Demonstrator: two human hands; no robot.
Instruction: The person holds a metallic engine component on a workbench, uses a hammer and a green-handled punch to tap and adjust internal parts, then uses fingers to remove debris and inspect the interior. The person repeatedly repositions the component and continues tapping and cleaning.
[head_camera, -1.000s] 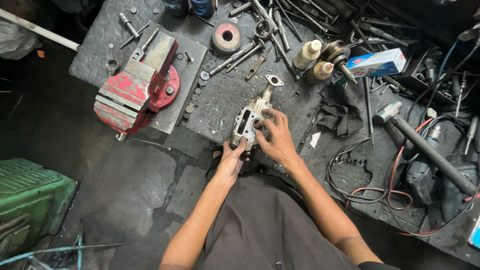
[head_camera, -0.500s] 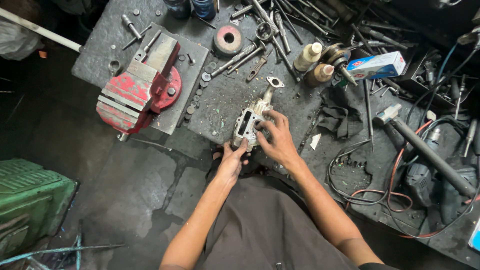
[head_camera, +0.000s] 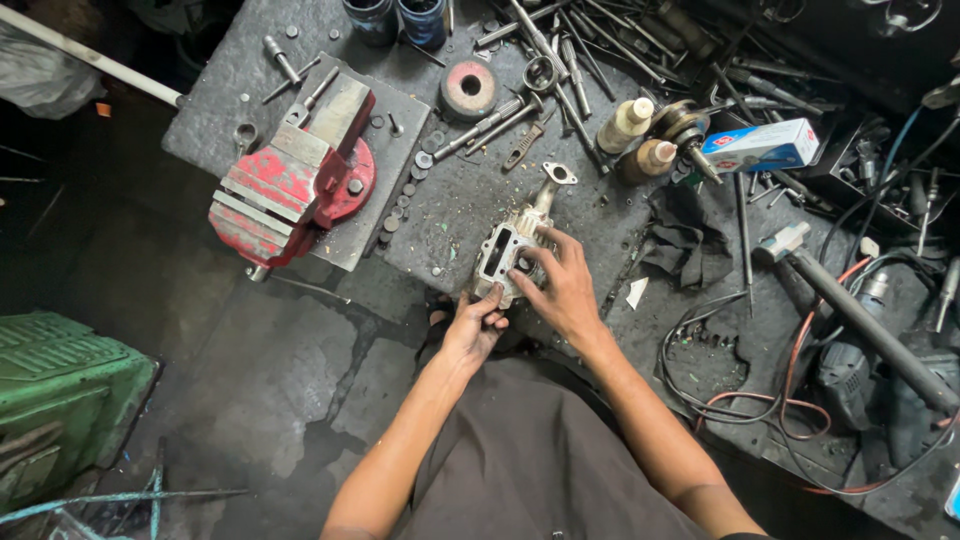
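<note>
A silvery cast-metal engine part (head_camera: 512, 252) lies at the near edge of a dark, grimy workbench (head_camera: 470, 190), its flanged pipe end pointing away toward the far side. The left hand (head_camera: 472, 325) grips the near end of the part from below, fingers curled closed around its edge. The right hand (head_camera: 558, 285) rests over the part's right side, fingers bent and pressed onto its face near a rectangular opening; it holds the part rather than lying flat and open. To the left on the bench stands a red bench vise (head_camera: 290, 180). On the far side lies a scatter of bolts, rods and wrenches (head_camera: 540, 70), with a round grinding disc (head_camera: 469, 88) among them and two small plastic bottles (head_camera: 638, 135) just right of those. A blue and white carton (head_camera: 760, 147) sits farther right, a dark rag (head_camera: 685, 235) lies near the right hand, and a hammer (head_camera: 850, 305) and tangled cables (head_camera: 760, 390) fill the right end. A green crate (head_camera: 60, 390) sits on the floor at the near left.
</note>
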